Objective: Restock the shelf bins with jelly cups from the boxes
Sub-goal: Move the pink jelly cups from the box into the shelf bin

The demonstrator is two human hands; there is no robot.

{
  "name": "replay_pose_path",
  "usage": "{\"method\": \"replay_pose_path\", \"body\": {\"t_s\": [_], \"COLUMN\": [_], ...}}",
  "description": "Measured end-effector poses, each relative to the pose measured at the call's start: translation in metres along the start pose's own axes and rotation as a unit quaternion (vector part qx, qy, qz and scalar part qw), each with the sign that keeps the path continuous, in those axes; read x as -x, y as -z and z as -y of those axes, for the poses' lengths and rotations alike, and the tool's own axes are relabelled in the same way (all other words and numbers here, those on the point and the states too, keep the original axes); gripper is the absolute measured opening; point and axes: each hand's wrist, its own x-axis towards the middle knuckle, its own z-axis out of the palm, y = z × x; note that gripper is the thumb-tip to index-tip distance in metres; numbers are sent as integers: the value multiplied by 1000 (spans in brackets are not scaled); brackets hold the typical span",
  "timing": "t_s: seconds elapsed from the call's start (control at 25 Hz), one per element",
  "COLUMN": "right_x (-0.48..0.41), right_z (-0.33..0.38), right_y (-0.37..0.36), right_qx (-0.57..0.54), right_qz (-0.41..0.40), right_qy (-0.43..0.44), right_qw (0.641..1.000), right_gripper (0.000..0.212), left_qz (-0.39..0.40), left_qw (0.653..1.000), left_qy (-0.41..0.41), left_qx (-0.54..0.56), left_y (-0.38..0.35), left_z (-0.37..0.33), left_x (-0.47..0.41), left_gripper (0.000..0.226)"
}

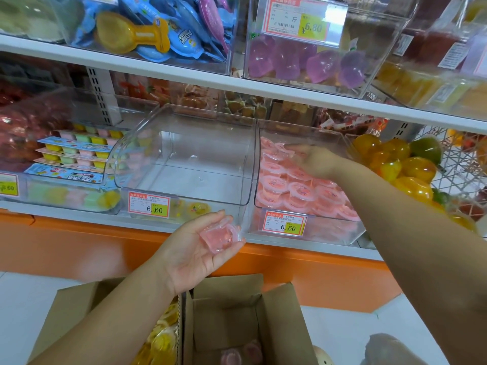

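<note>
Your left hand (195, 255) curled its fingers round a pink jelly cup (220, 237) while your right hand (315, 160) lay straight-fingered in the pink-cup bin (332, 231).

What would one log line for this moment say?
left hand: holds pink jelly cup | right hand: in pink-cup bin | middle bin: empty

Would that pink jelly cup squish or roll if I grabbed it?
Probably light: the pink jelly cup lies easily in the left hand. Its round rim could let it roll on its side. The clear shell looks thin, so it may dent.
</note>
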Motion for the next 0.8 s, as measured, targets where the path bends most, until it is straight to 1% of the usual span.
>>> {"method": "replay_pose_path", "body": {"t_s": [0.16,0.28,0.4,0.52,0.64,0.68,0.76,0.8], "right_x": [2,4,6,11,16,21,35,44], "right_z": [16,22,22,21,17,17,20,24], "right_y": [-7,-3,2,12,20,22,23,23], "right_qx": [44,54,30,-47,-128,-148,-173,-179], "right_qz": [53,64,43,8,-43,-65,-110,-112], "right_qy": [31,33,23,-11,-61,-62,-36,-14], "right_qw": [997,996,998,999,989,985,978,977], "right_gripper": [44,44,44,44,43,40,29,24], "left_qz": [0,-1,6,18,21,28,51,59], "left_qw": [1000,1000,1000,1000,999,998,997,996], "left_qy": [-7,-8,-6,-2,-10,-10,-6,-6], "left_qx": [-6,-13,-8,-9,-43,-52,-65,-69], "left_y": [0,-2,-6,-14,-27,-30,-37,-40], "left_z": [-1,-1,1,2,5,6,6,6], "left_x": [1,1,3,4,5,6,8,9], "left_gripper": [57,55,55,56,57,54,44,42]}}
